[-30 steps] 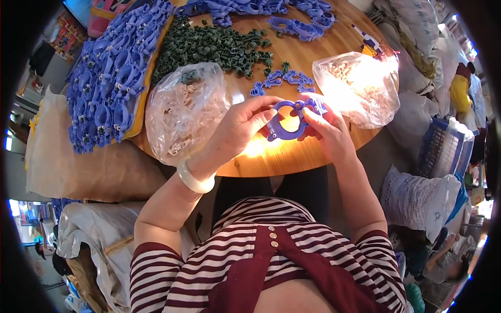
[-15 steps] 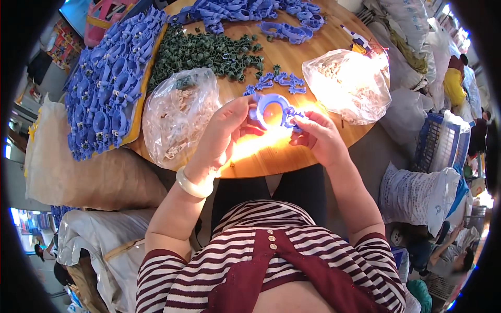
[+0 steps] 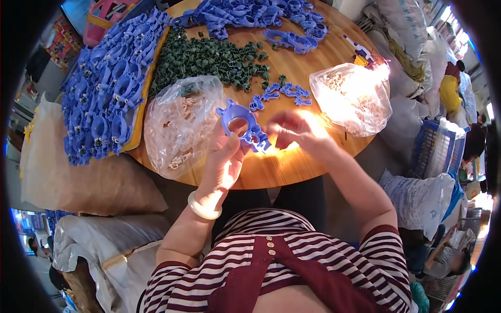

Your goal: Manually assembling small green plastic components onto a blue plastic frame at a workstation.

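Note:
My left hand [image 3: 225, 156] grips a blue plastic ring-shaped part [image 3: 239, 116] above the near edge of the table, thumb at the ring's lower rim. A smaller figure-like blue piece [image 3: 257, 140] sits against the ring's right side. Just right of it is my right hand [image 3: 298, 129], apart from the part, with bent, spread fingers and nothing visible in them; motion and glare soften its outline. Beyond my hands several small blue pieces [image 3: 271, 92] lie in a loose row, near a heap of dark green plastic pieces [image 3: 214, 60].
Clear bags of pale pieces stand left [image 3: 180, 125] and right [image 3: 355, 99] on the round wooden table [image 3: 334, 39]. More blue parts [image 3: 245, 13] pile at the far edge. A yellow-edged tray [image 3: 140, 122] of blue parts is at left. Sacks [image 3: 83, 172] flank the table.
My right hand has let go of the small blue piece and drawn back from the ring. My left hand has shifted slightly left and tilted the part, now holding it alone.

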Demonstrator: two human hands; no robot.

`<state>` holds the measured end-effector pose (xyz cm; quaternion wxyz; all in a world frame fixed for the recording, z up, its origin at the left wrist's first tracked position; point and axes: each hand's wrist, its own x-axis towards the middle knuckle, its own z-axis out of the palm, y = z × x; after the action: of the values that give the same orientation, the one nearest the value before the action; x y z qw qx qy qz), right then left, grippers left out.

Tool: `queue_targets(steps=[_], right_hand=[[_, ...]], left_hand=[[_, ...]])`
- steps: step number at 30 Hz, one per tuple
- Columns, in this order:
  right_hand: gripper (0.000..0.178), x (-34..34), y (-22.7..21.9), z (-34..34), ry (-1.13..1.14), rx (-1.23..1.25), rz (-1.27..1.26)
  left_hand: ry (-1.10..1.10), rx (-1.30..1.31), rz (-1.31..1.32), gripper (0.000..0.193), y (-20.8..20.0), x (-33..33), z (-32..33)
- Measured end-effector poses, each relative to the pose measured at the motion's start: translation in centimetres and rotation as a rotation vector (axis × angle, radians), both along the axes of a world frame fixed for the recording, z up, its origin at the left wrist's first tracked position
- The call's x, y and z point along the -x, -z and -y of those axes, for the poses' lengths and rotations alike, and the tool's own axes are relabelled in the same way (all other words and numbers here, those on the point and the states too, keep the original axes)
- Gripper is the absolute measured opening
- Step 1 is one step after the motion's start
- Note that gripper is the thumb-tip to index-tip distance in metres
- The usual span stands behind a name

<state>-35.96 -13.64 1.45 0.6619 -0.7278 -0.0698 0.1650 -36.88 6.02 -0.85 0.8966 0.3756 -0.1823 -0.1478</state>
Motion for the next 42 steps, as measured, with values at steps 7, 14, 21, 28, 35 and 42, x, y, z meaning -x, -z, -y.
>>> queue_targets(steps=[7,14,21,28,35,42], right_hand=[[0.016,-10.0,0.2,-0.1,0.250,0.769,0.763],[0.019,-11.5,0.7,-0.1,0.088,1.016,0.610],[0.020,-5.0,-0.8,0.7,0.105,-0.047,0.281],[0.013,1.4,-1.3,-2.0,0.106,-0.086,0.306],[0.018,3.0,0.6,-4.1,0.119,0.394,0.916],[0.019,3.2,1.7,-4.1,0.116,0.417,0.956]], left_hand=[[0.016,0.051,-0.191,0.048,0.6,0.0,-0.6],[0.076,0.073,-0.216,0.053,1.3,-0.3,-1.0],[0.088,0.075,-0.245,0.048,0.7,0.2,-1.2],[0.048,-0.003,-0.191,0.049,0.8,0.4,-1.1],[0.026,0.017,-0.180,0.052,0.9,0.6,-1.1],[0.078,0.078,-0.178,0.055,1.2,0.6,-1.3]])
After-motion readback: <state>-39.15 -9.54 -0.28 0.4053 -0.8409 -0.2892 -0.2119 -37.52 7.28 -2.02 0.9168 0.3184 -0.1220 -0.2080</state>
